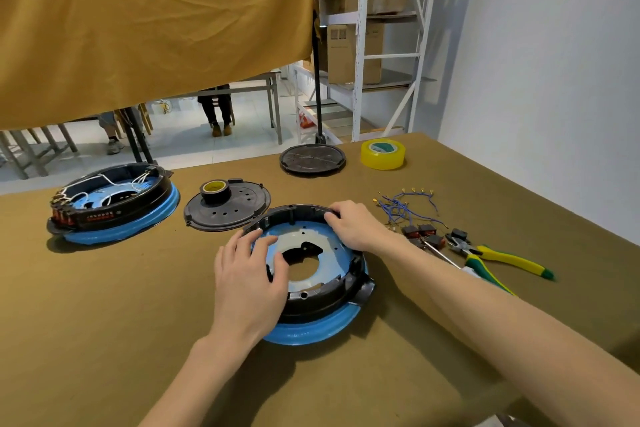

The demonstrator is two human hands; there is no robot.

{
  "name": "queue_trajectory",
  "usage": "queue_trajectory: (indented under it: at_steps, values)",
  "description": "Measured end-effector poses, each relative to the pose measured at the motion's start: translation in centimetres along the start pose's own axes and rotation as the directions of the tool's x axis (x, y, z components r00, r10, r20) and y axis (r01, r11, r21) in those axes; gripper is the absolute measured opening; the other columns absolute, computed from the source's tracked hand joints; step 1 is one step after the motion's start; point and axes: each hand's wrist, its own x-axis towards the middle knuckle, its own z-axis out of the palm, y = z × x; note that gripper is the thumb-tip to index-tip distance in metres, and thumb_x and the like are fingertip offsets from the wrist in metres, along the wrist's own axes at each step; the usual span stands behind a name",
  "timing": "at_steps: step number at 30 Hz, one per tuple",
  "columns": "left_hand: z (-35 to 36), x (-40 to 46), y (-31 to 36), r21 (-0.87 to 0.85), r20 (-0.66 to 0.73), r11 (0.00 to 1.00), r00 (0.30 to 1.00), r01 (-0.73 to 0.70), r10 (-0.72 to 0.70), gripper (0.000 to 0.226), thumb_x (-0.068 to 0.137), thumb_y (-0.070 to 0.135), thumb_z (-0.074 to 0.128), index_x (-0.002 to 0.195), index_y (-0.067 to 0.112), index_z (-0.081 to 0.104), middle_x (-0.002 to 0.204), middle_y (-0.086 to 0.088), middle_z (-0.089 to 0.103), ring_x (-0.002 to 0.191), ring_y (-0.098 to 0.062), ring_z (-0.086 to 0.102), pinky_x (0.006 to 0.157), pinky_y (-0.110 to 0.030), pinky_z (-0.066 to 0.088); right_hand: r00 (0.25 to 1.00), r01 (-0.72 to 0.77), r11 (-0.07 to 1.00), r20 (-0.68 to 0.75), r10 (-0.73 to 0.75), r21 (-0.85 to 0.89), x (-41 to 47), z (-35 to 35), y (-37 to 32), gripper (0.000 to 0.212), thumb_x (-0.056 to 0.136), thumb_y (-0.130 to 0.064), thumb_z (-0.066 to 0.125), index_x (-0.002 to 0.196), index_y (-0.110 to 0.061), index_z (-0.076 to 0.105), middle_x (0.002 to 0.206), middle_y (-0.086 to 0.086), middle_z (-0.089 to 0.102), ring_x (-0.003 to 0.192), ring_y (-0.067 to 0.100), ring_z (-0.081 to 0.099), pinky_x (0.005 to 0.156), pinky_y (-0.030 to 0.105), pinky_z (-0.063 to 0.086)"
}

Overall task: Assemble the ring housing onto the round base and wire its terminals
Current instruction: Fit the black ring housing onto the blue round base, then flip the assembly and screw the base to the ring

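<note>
A black ring housing (325, 291) sits on the blue round base (311, 329) in the middle of the table. My left hand (249, 274) lies over the housing's left rim, its fingers bent over the edge toward the inner plate. My right hand (353, 225) holds the far right rim, fingertips curled over the top edge. Blue wires with terminals (405, 206) lie loose to the right, beside several small black and red switches (422, 232).
A finished wired unit (114, 204) stands at the left. A black cover plate (228, 210) carries a roll of black tape (214, 191). Another black disc (312, 158) and yellow tape (382, 153) lie at the back. Green-yellow pliers (498, 255) rest at right.
</note>
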Motion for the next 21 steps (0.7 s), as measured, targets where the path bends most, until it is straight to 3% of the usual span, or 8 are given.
queue_trajectory:
  at_steps: [3,6,8,10,15,18,21]
  values:
    - [0.2,0.5,0.3,0.088,-0.010,0.996,1.000,0.003,-0.002,0.037,0.107,0.031,0.041,0.134,0.020,0.065,0.146,-0.001,0.056,0.147,-0.020,0.035,0.126,-0.047,0.020,1.000,-0.011,0.999,0.015,0.010,0.042,0.9,0.0,-1.0,0.032,0.108,-0.033,0.046,0.111,-0.013,0.070,0.093,0.013,0.069,0.081,0.028,0.062,0.063,0.034,0.041]
    - [0.3,0.4,0.0,0.111,0.005,0.994,1.000,0.007,-0.008,0.041,0.108,0.032,0.035,0.131,0.018,0.066,0.140,-0.001,0.061,0.144,-0.021,0.040,0.124,-0.045,0.025,0.998,-0.055,0.998,-0.034,0.057,0.036,0.4,-0.2,-0.9,0.038,0.106,-0.039,0.048,0.122,-0.007,0.063,0.110,0.014,0.068,0.098,0.032,0.064,0.079,0.038,0.051]
    - [0.4,0.3,0.2,0.080,-0.023,0.996,0.999,0.035,-0.033,0.046,0.108,0.032,0.030,0.127,0.015,0.068,0.135,-0.003,0.064,0.142,-0.023,0.041,0.123,-0.045,0.026,0.993,-0.106,0.994,-0.056,0.107,0.017,-0.9,0.3,-0.3,0.036,0.104,-0.040,0.050,0.123,-0.009,0.053,0.112,0.012,0.063,0.093,0.029,0.063,0.073,0.038,0.052]
    - [0.7,0.2,0.8,0.042,-0.056,0.997,0.997,0.060,-0.057,0.047,0.108,0.032,0.029,0.123,0.013,0.070,0.132,-0.004,0.066,0.143,-0.026,0.042,0.124,-0.046,0.025,0.989,-0.142,0.990,-0.036,0.142,0.005,-2.2,1.1,0.4,0.028,0.103,-0.031,0.050,0.123,-0.012,0.048,0.109,0.012,0.061,0.086,0.027,0.062,0.064,0.037,0.049]
    - [0.5,-0.1,-0.2,0.012,-0.050,0.999,0.998,0.033,-0.032,0.042,0.107,0.044,0.036,0.127,0.020,0.064,0.139,0.000,0.059,0.146,-0.019,0.036,0.121,-0.038,0.023,0.990,-0.074,0.997,-0.122,0.076,0.015,-1.6,1.5,0.1,0.036,0.100,-0.009,0.047,0.134,-0.015,0.057,0.119,0.016,0.066,0.101,0.035,0.061,0.081,0.037,0.050]
    - [-0.3,0.0,-1.9,0.095,-0.047,0.990,0.993,-0.107,0.112,0.049,0.103,0.051,0.037,0.130,0.022,0.065,0.145,0.002,0.056,0.148,-0.018,0.035,0.123,-0.039,0.021,1.000,0.014,0.999,-0.008,-0.014,0.049,0.6,0.8,-0.1,0.037,0.104,-0.009,0.044,0.136,-0.019,0.059,0.118,0.012,0.069,0.100,0.031,0.066,0.086,0.042,0.056]
    - [-0.4,0.8,-1.6,0.125,0.034,0.927,0.935,-0.354,0.353,0.047,0.104,0.050,0.036,0.130,0.025,0.066,0.143,0.005,0.059,0.141,-0.014,0.045,0.121,-0.042,0.033,0.991,0.065,0.993,0.114,-0.077,0.100,2.4,0.1,-0.8,0.042,0.106,-0.010,0.046,0.145,-0.020,0.056,0.137,0.007,0.064,0.120,0.026,0.061,0.105,0.045,0.051]
